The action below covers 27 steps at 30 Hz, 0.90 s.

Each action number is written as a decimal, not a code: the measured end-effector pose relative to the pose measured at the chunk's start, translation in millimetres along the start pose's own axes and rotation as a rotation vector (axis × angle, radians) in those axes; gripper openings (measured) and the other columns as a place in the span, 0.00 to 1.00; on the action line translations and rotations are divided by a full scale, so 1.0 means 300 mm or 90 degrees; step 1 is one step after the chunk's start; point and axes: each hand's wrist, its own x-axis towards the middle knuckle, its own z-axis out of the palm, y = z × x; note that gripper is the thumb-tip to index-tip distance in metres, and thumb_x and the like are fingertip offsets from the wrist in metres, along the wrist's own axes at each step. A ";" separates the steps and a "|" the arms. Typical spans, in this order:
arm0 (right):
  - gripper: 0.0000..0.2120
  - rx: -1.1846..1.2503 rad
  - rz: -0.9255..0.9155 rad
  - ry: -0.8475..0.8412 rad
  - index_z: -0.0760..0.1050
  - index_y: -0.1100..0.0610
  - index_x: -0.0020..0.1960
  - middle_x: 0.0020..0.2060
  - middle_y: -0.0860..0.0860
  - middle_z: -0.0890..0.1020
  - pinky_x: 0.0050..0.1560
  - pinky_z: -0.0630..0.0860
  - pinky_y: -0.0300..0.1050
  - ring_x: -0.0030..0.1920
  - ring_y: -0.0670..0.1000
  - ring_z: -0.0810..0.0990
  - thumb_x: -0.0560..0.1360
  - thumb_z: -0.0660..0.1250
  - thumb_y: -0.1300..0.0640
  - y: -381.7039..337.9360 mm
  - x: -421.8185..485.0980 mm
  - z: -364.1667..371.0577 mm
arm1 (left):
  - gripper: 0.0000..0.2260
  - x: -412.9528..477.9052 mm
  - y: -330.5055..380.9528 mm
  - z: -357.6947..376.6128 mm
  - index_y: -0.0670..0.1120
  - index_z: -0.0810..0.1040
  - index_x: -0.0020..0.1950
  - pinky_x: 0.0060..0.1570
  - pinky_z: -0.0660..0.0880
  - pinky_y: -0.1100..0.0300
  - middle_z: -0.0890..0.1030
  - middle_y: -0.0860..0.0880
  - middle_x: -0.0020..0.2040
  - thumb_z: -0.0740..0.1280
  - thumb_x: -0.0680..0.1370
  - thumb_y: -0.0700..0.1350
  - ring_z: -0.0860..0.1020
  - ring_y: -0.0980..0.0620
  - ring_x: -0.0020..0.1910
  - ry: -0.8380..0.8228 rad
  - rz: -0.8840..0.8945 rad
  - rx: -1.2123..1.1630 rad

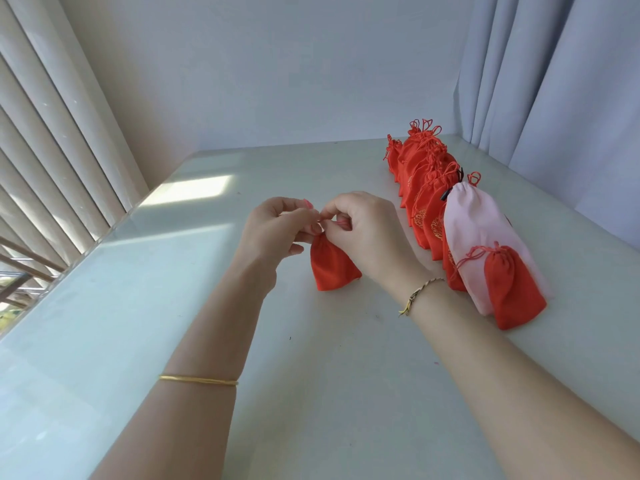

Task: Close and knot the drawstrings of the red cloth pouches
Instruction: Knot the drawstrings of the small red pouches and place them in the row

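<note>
Risking a slack knot here, I judge: the thin drawstring can slip out of so tight a pinch and leave the mouth half shut; an uneven pull could tip or drag the red pouch (333,268) over the smooth table (311,393); the right forearm passes near the pink bag (474,233) at right of frame and could nudge it.

Left hand (277,230) and right hand (369,230) both have fingers curled, tips pressed together on the pouch's gathered neck at centre of frame; the drawstring is hidden under the fingertips (314,227), so knot progress cannot be told; the pouch body sits just below the fingertips, base on the table, between the two wrists; the row of other pouches (426,188) lies upper right, well apart.
</note>
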 end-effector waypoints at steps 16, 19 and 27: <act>0.13 0.648 0.610 -0.115 0.73 0.58 0.31 0.23 0.49 0.70 0.23 0.62 0.34 0.24 0.44 0.64 0.74 0.64 0.64 0.026 0.014 -0.021 | 0.10 -0.001 -0.018 0.052 0.47 0.80 0.41 0.38 0.72 0.67 0.79 0.55 0.36 0.62 0.72 0.35 0.77 0.57 0.37 0.068 0.210 0.280; 0.11 0.649 0.601 -0.106 0.74 0.58 0.33 0.25 0.50 0.69 0.24 0.63 0.34 0.25 0.45 0.64 0.74 0.64 0.64 0.029 0.015 -0.023 | 0.05 -0.005 -0.020 0.054 0.48 0.80 0.43 0.34 0.69 0.76 0.81 0.55 0.39 0.65 0.72 0.39 0.78 0.60 0.39 0.070 0.207 0.306; 0.07 0.643 0.575 -0.108 0.77 0.60 0.39 0.26 0.50 0.69 0.25 0.64 0.34 0.26 0.45 0.64 0.73 0.62 0.67 0.049 0.017 -0.039 | 0.04 0.009 -0.037 0.035 0.46 0.74 0.40 0.38 0.72 0.62 0.77 0.50 0.37 0.67 0.74 0.41 0.74 0.53 0.36 0.029 0.206 0.342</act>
